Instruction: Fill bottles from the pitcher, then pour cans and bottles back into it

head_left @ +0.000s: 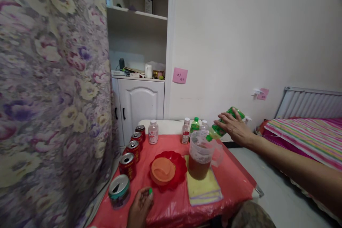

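Note:
My right hand (232, 124) is wrapped round a green bottle (217, 130), tilted with its neck down over the rim of a clear plastic pitcher (200, 160). Brown liquid with froth on top fills much of the pitcher, which stands on a folded yellow cloth (204, 190). Near the table's front edge, my left hand (141, 205) pinches a small green bottle cap (150, 191). Just beyond that hand lies an orange lid (162, 171) on a red scalloped plate (181, 171). An opened teal-rimmed can (119, 190) stands left of my left hand.
Several red cans (127, 165) line the left side of the red-covered table (171, 206). A pink-labelled bottle (153, 132), another green bottle (195, 124) and small bottles (185, 133) stand toward the back. A floral curtain (53, 96) hangs at left; a bed (307, 128) is at right.

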A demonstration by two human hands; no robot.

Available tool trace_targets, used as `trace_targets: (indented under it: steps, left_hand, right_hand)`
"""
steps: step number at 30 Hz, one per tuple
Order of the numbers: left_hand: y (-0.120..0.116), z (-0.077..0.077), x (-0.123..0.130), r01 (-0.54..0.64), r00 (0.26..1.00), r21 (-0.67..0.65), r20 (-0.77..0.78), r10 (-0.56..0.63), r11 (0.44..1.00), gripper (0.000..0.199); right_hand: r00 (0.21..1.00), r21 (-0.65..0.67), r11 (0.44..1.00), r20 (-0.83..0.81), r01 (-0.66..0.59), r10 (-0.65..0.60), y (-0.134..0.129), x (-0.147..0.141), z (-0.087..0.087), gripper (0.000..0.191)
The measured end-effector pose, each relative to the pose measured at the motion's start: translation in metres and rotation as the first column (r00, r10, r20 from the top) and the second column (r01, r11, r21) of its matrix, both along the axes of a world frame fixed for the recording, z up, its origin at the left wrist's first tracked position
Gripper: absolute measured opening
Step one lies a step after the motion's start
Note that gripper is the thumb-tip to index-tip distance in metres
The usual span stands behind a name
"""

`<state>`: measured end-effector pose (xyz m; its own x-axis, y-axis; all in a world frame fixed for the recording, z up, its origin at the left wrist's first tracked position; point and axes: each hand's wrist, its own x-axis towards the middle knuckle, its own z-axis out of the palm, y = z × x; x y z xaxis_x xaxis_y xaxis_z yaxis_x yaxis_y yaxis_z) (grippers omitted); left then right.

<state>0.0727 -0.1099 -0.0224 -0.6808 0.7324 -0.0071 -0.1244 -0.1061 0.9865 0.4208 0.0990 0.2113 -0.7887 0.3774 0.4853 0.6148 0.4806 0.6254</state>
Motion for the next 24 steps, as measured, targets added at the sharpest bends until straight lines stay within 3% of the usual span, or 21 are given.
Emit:
trace_targets:
  steps: [24]
  left_hand:
    - [-0.0015, 0.0026, 0.0013, -0.018, 0.999, 0.003, -0.046, 0.018, 1.0, 0.057]
  right_hand:
    - [0.998, 0.005, 0.999, -0.052, 0.036, -0.036, 0.0032, 0.0097, -0.0083, 0.059]
